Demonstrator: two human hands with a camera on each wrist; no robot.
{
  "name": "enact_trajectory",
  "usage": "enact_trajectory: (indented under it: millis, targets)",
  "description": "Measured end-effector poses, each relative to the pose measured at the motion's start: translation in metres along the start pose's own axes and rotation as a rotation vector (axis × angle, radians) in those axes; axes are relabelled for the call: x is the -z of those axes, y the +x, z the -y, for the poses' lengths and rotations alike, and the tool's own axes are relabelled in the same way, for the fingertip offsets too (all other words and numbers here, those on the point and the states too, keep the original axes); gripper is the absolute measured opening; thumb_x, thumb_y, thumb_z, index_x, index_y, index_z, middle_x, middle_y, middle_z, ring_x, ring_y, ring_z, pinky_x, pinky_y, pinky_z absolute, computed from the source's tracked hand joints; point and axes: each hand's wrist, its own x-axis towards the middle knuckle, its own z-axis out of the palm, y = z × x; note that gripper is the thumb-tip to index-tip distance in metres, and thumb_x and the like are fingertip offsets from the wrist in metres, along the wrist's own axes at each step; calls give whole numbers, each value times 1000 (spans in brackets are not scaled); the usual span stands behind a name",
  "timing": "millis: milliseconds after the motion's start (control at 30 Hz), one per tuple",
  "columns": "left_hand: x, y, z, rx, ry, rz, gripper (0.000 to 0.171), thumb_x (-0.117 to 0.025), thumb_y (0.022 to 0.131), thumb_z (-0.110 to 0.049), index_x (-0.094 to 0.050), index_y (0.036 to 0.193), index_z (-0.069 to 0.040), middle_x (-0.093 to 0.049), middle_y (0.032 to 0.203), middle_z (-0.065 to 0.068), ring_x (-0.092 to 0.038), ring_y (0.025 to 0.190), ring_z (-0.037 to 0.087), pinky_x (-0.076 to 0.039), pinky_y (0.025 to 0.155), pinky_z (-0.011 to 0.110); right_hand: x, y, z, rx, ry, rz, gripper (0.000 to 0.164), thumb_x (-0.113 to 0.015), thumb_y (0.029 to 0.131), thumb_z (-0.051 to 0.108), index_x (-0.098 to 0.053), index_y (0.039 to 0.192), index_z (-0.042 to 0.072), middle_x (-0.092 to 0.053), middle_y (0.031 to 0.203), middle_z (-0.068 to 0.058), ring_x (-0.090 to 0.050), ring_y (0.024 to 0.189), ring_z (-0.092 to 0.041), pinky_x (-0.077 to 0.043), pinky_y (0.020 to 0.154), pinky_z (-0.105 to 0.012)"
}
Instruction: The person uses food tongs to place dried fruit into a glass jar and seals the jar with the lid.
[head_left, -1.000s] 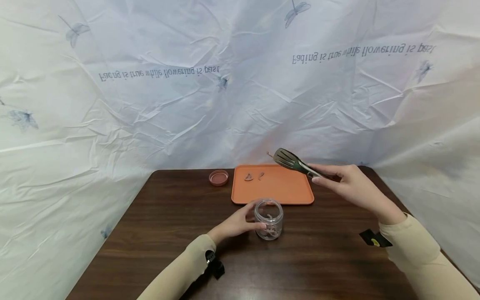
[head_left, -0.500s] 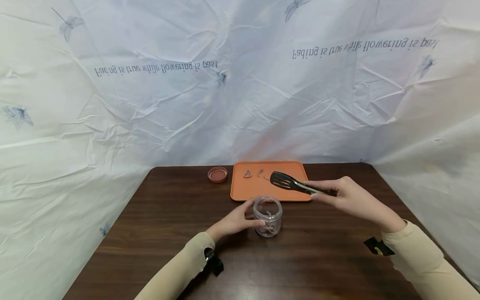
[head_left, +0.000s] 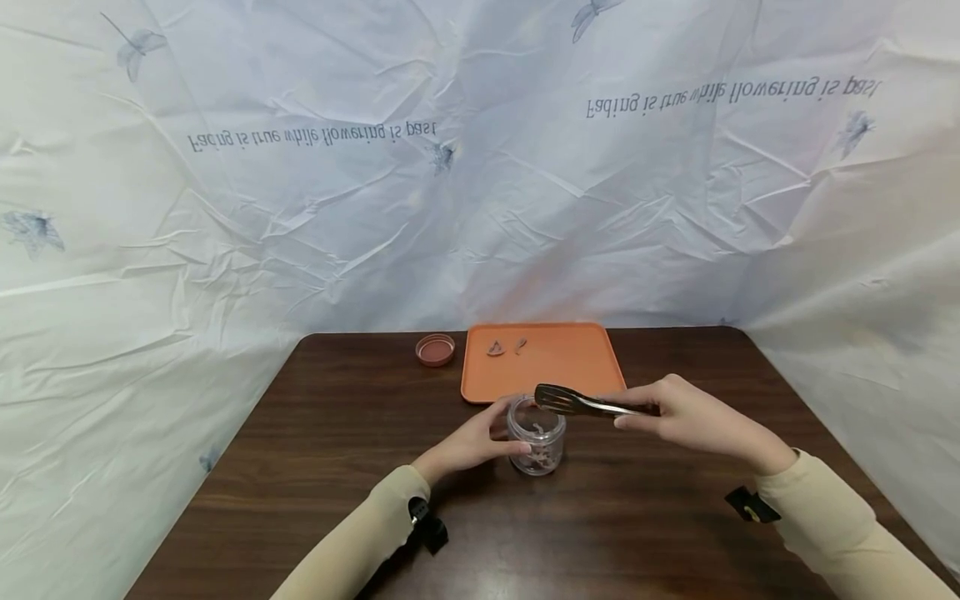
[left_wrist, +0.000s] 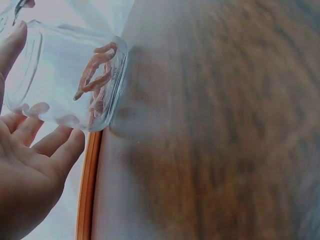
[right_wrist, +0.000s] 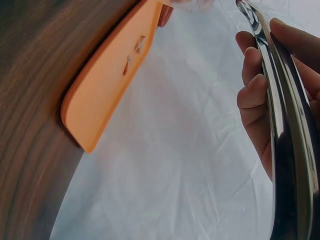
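Observation:
My left hand [head_left: 476,437] holds a clear jar [head_left: 547,460] upright on the table, thumb on the near side and fingers around the far side. Several thin, brownish, twisted strips [left_wrist: 97,75] lie at the jar's bottom, clearest in the left wrist view. My right hand [head_left: 686,417] grips a pair of metal tongs [head_left: 581,405], its slotted head right over the jar's mouth. Whether a strip is pinched at the tongs' tip is too small to tell now. Fingers and thumb press the two tong arms [right_wrist: 285,115] from both sides in the right wrist view.
Behind the jar lies an orange tray [head_left: 562,362] with two small brownish pieces [head_left: 496,348] near its left end. A round reddish lid [head_left: 435,350] rests on the dark wooden table [head_left: 360,417] left of the tray. A pale printed cloth [head_left: 480,208] hangs behind.
My right hand has lowered the tongs from above the tray toward me, to over the jar's mouth. A thin strip stuck out of the tongs' tip earlier. The left hand and jar stay put.

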Motion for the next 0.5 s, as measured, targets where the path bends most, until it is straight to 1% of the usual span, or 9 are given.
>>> enact_trajectory:
  millis: [100, 167, 267, 400, 500]
  targets:
    - [0, -1, -2, 17, -5, 2, 76, -76, 93, -33, -33, 154, -39, -45, 151, 2, -50, 136, 25, -50, 101, 32, -3, 1, 0, 4, -2, 15, 39, -67, 98, 38, -68, 133, 23, -48, 61, 12, -22, 45, 0, -30, 43, -18]
    - [-1, -1, -3, 15, -9, 5, 75, -76, 93, -32, -33, 154, -39, -46, 151, 3, -50, 136, 26, -50, 102, 33, -4, 1, 1, 10, -6, 16, 40, -67, 98, 37, -67, 135, 20, -49, 61, 12, -21, 44, 0, -30, 44, -19]
    - [-1, -1, -3, 18, -10, 1, 75, -76, 93, -32, -33, 154, -39, -47, 150, 3, -50, 136, 26, -50, 102, 33, -4, 2, 2, 12, -12, 14, 41, -67, 99, 35, -65, 137, 19, -47, 60, 12, -21, 44, 1, -31, 44, -19]
    - [0, -1, -3, 18, -9, -3, 74, -76, 93, -32, -34, 153, -40, -47, 150, 2, -50, 136, 26, -50, 101, 33, -4, 3, 4, 17, -24, 23, 41, -67, 99, 34, -65, 137, 19, -48, 62, 11, -22, 45, 0, -32, 46, -20]
    - [0, -1, -2, 8, -6, -1, 73, -76, 93, -31, -35, 152, -42, -46, 150, 3, -50, 135, 27, -50, 102, 34, -4, 4, 5, 6, -33, 27, 41, -68, 98, 33, -65, 137, 19, -47, 62, 12, -23, 45, 0, -32, 46, -20]
